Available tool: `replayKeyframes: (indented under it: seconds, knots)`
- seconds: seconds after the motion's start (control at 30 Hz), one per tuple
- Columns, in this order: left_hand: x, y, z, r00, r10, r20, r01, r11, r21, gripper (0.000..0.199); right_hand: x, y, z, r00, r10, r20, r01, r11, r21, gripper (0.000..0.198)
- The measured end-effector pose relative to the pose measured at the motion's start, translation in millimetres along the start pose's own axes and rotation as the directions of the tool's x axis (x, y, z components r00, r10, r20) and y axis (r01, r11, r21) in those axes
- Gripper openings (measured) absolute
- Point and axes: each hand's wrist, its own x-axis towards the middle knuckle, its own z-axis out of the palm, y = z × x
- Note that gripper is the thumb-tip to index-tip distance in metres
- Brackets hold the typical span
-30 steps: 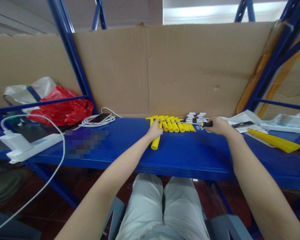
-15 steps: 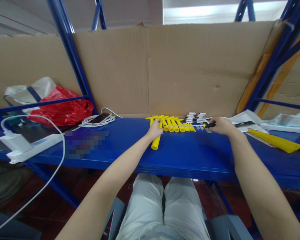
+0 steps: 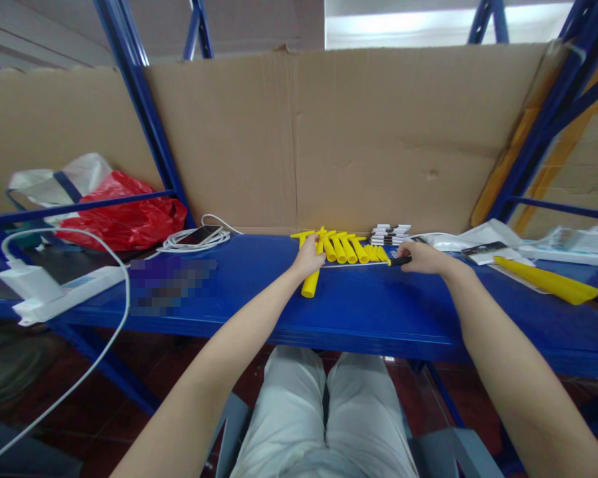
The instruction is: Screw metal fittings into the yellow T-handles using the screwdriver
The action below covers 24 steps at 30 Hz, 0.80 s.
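My left hand (image 3: 309,257) is closed around a yellow plastic tube (image 3: 310,286) whose round lower end points toward me. In my right hand (image 3: 422,255) is the black and yellow handle of a long screwdriver (image 3: 398,261). Its thin metal shaft reaches left across the blue tabletop to near the tube, low in front of a row of yellow tubular pieces (image 3: 349,249). My left fingers and the yellow pieces hide part of one another, and I cannot see whether the shaft's tip touches the held tube.
Small white and black packs (image 3: 389,234) are stacked behind the row. A long yellow piece (image 3: 551,280) lies at the right by white packaging. At left are a power strip (image 3: 74,292), coiled white cable (image 3: 192,247) and red bag (image 3: 129,212). Cardboard (image 3: 379,133) stands behind.
My right hand has moved left and slightly down with the screwdriver, so the shaft now lies lower, in front of the yellow row. The left hand has stayed on the tube.
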Motion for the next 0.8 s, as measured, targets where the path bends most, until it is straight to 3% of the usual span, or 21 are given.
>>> replayKeyframes:
  seconds: [0.27,0.5,0.67,0.8]
  knots:
    - [0.6,0.4,-0.4,0.997,0.077,0.001,-0.077,0.997,0.023,0.051,3.9,-30.2,14.6,0.984,-0.142,0.106,0.119,0.972,0.200,0.017]
    - [0.3,-0.2,0.5,0.992,0.124,0.033,-0.125,0.992,0.026,0.053,5.5,-49.0,23.0,0.975,-0.199,0.100,0.172,0.959,0.227,0.025]
    - [5.2,-5.9,7.6,0.981,0.187,0.049,-0.188,0.982,0.020,0.059,9.1,-53.6,29.3,0.971,-0.219,-0.094,0.237,0.924,0.299,0.031]
    - [10.2,-11.5,16.1,0.944,0.310,0.111,-0.310,0.951,-0.018,0.059,16.7,-63.5,37.9,0.891,-0.290,-0.350,0.400,0.867,0.297,0.028]
